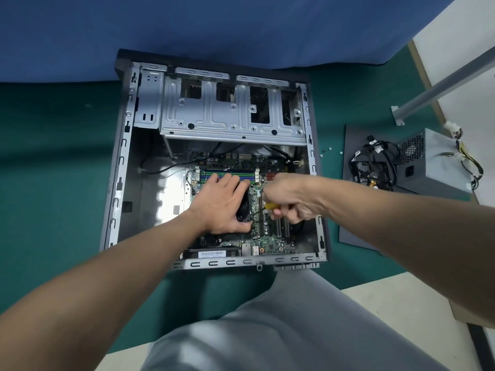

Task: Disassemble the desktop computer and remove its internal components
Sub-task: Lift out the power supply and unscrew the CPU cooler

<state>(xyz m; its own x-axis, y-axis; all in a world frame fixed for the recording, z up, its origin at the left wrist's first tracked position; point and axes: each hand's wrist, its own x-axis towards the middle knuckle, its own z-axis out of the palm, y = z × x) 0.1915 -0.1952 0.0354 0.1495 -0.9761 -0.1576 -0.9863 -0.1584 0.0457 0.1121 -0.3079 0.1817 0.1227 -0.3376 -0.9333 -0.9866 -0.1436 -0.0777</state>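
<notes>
Computer case [121,167], opened and laid flat on the green desk [64,162], motherboard [270,238] bedded in its near half below the bare drive cage [230,116]. Pressed the left hand [219,203], fingers straight and spread, onto the black cooler fan [244,211] at the board's middle. Curled the right hand [292,196] round a yellow-handled screwdriver [271,206], shaft angled down toward the fan's near right corner, tip contact too small to make out. Judged the cooler stiff and fairly heavy, best lifted straight up by its frame edges once unscrewed, never by the blades. Judged the board thin, brittle and easily gouged by a slipped tip, to be held by its edges only. Saw a white barcode label [211,254] at the case's near rim, print too fine to read; found no brand legible anywhere. Noted the power supply [431,162] and cable bundle [372,167] lying well to the right on a dark side panel [356,231], loose screws [330,149] between.
</notes>
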